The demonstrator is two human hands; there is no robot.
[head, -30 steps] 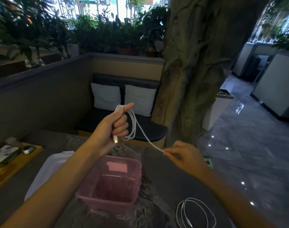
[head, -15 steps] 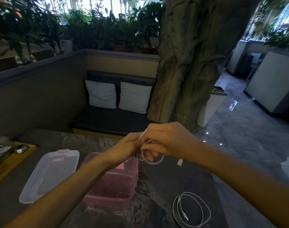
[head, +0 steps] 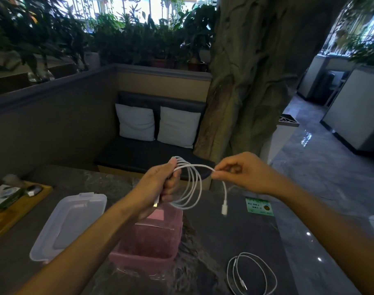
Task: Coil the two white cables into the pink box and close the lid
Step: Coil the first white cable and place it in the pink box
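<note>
Left hand: the left hand (head: 160, 188) is gripping several loops of the thin white charging cable (head: 194, 184), with one plug sticking out below the fist.
Right hand: the right hand (head: 239, 173) is pinching the same cable near its free end; the other plug is hanging down.
Hands: they are apart, above the counter.
Box: the open translucent pink plastic box (head: 150, 241) is standing under the left hand on the dark stone counter (head: 235, 231).
Lid: the clear plastic lid (head: 69, 224) is lying left of the box.
Second cable: the second thin white cable (head: 252, 275) is lying coiled on the counter, right of the box.

Dark bench (head: 143, 154), two white cushions (head: 137, 122), tree trunk (head: 252, 77), seemingly daylit plants (head: 139, 39).
</note>
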